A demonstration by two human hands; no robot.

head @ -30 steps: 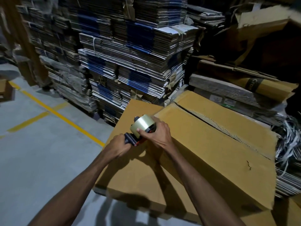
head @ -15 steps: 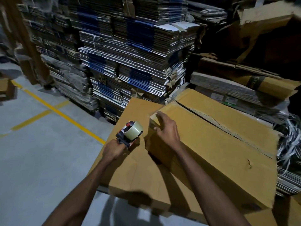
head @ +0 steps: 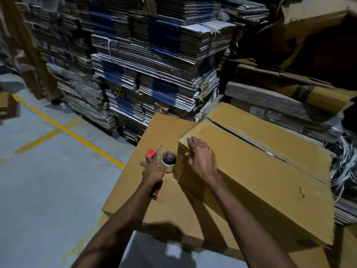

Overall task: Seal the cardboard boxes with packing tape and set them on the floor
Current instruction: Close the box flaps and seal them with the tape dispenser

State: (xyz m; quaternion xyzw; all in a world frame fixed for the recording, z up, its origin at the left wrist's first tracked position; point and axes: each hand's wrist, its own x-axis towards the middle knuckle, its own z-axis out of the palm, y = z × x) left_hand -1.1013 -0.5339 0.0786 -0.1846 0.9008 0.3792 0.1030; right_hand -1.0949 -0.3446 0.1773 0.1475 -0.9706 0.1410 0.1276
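With the left hand (head: 152,172) gripping the tape dispenser (head: 164,161) at the nine o'clock end of the upper cardboard box (head: 257,171), and the right hand (head: 201,158) pressing flat-fingered on that corner, the tape may start crooked and miss the open seam (head: 251,141).

The upper box (head: 260,167) lies on the lower box (head: 154,200); the tape dispenser (head: 166,161) sits just left of it, bundled cardboard stacks (head: 154,64) behind.
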